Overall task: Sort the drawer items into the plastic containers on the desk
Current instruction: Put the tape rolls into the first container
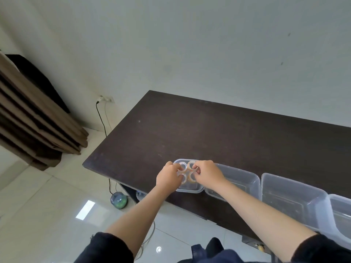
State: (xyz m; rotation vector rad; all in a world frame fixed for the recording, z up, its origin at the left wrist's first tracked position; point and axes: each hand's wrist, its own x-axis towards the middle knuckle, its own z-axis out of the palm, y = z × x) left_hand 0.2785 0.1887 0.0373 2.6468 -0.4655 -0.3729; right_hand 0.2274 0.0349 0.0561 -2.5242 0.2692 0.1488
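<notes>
A row of clear plastic containers stands along the near edge of the dark desk (190,126). The leftmost container (190,189) holds several rolls of clear tape (191,177) laid flat. Both hands are over it. My left hand (168,177) has its fingers curled on a tape roll at the container's left side. Fingers of my right hand (208,174) pinch a tape roll near the container's far right. The hands hide parts of the rolls.
Three more clear containers follow to the right: one (241,179), a larger one (292,194), and one cut by the frame edge (341,213). Brown curtains (34,114) hang at left. A cable and a round device (119,200) lie on the tiled floor.
</notes>
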